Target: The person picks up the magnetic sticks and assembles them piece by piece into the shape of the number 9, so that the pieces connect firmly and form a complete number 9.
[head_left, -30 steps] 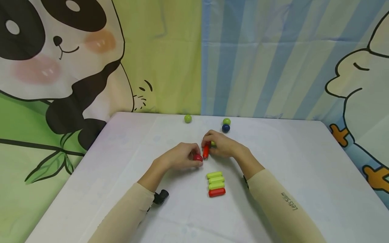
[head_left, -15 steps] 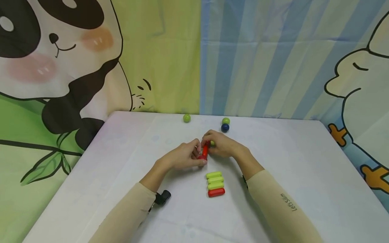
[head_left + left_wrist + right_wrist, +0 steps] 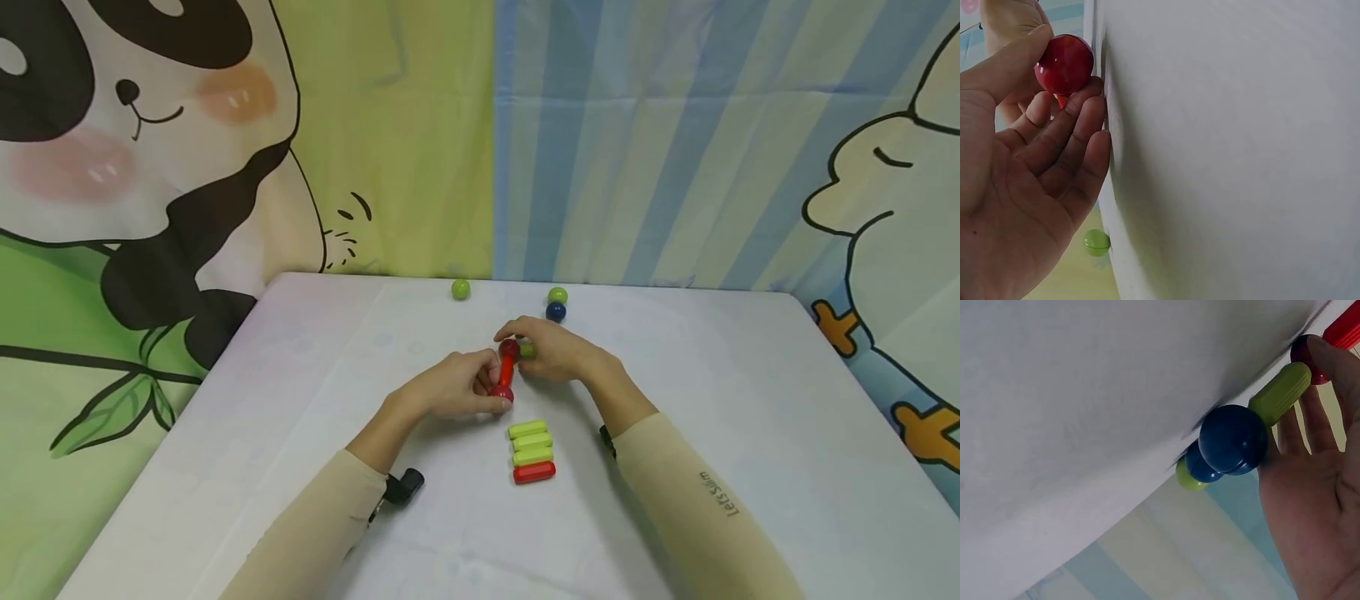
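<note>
Seating the red rod (image 3: 506,372), I judge: left hand (image 3: 454,387) pinches near red ball (image 3: 504,394), right hand (image 3: 557,350) far red ball (image 3: 509,347); next wants steady pressure.

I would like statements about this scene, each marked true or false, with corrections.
1. The left hand holds the near red ball. True.
2. Two loose sticks are red. False: only the nearest loose stick is red; the other three are green.
3. The red stick runs from the near red ball to the far red ball. True.
4. The green balls touch. False: the left green ball stands alone; the right one sits beside a blue ball.
5. The green stick at the right hand meets another blue ball. True.
</note>
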Action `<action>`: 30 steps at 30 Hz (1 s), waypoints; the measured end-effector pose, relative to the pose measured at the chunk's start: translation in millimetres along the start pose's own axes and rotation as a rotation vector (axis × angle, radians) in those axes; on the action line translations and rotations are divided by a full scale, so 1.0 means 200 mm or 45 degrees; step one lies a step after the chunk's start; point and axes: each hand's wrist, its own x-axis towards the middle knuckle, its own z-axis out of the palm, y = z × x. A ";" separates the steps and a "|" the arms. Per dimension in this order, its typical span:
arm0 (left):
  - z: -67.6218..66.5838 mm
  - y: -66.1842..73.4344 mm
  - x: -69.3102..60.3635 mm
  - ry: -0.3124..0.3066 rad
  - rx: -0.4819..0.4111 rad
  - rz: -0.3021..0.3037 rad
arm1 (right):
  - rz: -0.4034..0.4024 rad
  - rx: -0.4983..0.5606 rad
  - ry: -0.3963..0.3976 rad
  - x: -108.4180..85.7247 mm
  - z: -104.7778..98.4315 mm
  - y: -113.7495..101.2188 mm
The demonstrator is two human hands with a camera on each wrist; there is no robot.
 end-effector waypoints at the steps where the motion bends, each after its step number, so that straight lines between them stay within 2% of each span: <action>1: 0.00 0.00 0.00 -0.005 0.008 -0.004 | 0.011 -0.001 0.003 -0.01 -0.02 0.00; 7: -0.01 0.03 0.02 -0.027 0.047 -0.016 | 0.069 -0.021 0.023 -0.09 -0.10 0.05; 11: -0.02 0.03 0.02 -0.048 0.074 -0.018 | 0.161 -0.072 0.018 -0.15 -0.12 0.10; 16: -0.02 0.02 0.03 -0.062 0.088 -0.017 | 0.263 -0.069 -0.015 -0.19 -0.13 0.14; 22: -0.02 0.01 0.04 -0.054 0.093 -0.017 | 0.276 -0.055 -0.015 -0.22 -0.13 0.17; 30: -0.01 -0.02 0.07 -0.048 0.068 -0.030 | 0.256 -0.041 0.043 -0.21 -0.11 0.18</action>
